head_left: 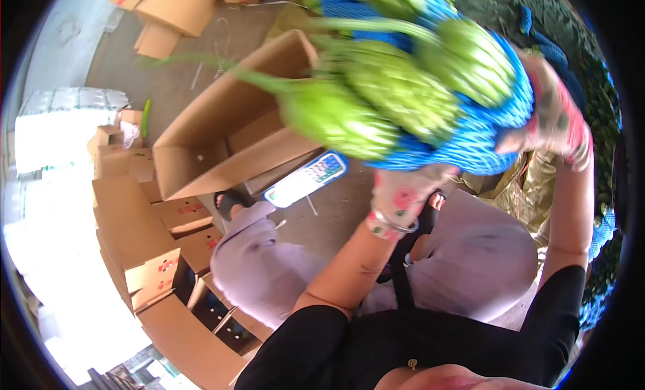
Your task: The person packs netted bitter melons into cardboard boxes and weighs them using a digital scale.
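Observation:
Several light-green, ridged gourds with long stems [396, 88], blurred by motion, are bunched in blue foam netting [463, 145] in front of me. My left hand [403, 192], in a flower-patterned glove, supports the bundle from its near side, its fingers hidden behind the netting. My right hand [547, 114], gloved alike, is closed round the bundle's right side. The load is held up in the air, just right of an open cardboard box [228, 165], and a stem reaches over the box's far part.
Between my feet and the open box lies a white-and-blue printed panel [306, 180]. More cardboard boxes [127, 215] are stacked at left, others [178, 14] at the far left. A dark green heap with blue netting [598, 255] rises along my right.

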`<state>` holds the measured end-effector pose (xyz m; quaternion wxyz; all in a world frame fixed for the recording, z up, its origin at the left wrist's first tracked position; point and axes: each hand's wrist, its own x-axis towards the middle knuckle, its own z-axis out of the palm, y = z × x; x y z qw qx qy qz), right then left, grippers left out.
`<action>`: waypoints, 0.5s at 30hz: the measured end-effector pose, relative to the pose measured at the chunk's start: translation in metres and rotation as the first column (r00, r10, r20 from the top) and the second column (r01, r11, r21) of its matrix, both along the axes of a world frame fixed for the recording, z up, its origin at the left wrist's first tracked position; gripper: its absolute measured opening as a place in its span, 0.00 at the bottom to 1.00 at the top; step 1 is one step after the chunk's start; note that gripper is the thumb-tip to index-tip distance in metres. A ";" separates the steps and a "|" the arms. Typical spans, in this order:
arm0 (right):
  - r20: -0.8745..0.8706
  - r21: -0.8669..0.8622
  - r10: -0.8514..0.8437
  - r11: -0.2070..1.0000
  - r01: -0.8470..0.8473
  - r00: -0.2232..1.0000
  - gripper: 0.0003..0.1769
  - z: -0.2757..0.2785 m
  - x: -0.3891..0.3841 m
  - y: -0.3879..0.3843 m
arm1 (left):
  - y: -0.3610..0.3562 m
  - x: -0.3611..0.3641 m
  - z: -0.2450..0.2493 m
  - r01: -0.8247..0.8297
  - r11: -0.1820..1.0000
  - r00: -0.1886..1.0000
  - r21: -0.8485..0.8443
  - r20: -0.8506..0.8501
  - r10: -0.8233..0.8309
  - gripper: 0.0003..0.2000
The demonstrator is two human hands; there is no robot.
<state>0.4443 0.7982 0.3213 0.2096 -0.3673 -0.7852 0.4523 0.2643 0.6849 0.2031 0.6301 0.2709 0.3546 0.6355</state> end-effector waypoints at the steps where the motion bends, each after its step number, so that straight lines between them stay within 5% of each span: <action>1: 0.054 0.083 0.038 0.996 -0.042 0.998 0.53 0.031 -0.038 -0.002 | -0.005 -0.029 0.014 -0.073 0.992 0.993 0.105 0.099 0.063 0.33; 5: 0.285 0.309 0.210 0.903 -0.297 0.935 0.48 0.115 -0.197 0.004 | -0.003 -0.127 0.069 -0.390 0.830 0.920 0.399 0.145 0.363 0.28; 6: 0.347 0.286 0.284 0.876 -0.389 0.894 0.47 0.117 -0.240 0.006 | -0.002 -0.152 0.070 -0.414 0.833 0.908 0.367 0.107 0.405 0.35; 9: 0.494 -0.093 0.566 0.789 -0.607 0.660 0.45 0.091 -0.349 0.040 | -0.008 -0.221 0.046 -0.518 0.841 0.828 0.159 0.340 0.446 0.37; 11: 0.447 -0.368 0.706 0.705 -0.606 0.549 0.45 0.046 -0.408 0.046 | -0.021 -0.250 0.030 -0.533 0.833 0.812 0.146 0.364 0.456 0.36; 13: 0.495 -0.064 0.594 0.752 -0.656 0.633 0.41 0.013 -0.432 0.041 | -0.033 -0.268 0.013 -0.596 0.789 0.691 -0.149 0.406 0.599 0.34; 15: 0.515 0.088 0.528 0.751 -0.655 0.675 0.40 -0.004 -0.449 0.041 | -0.040 -0.283 0.010 -0.560 0.812 0.678 -0.163 0.472 0.563 0.31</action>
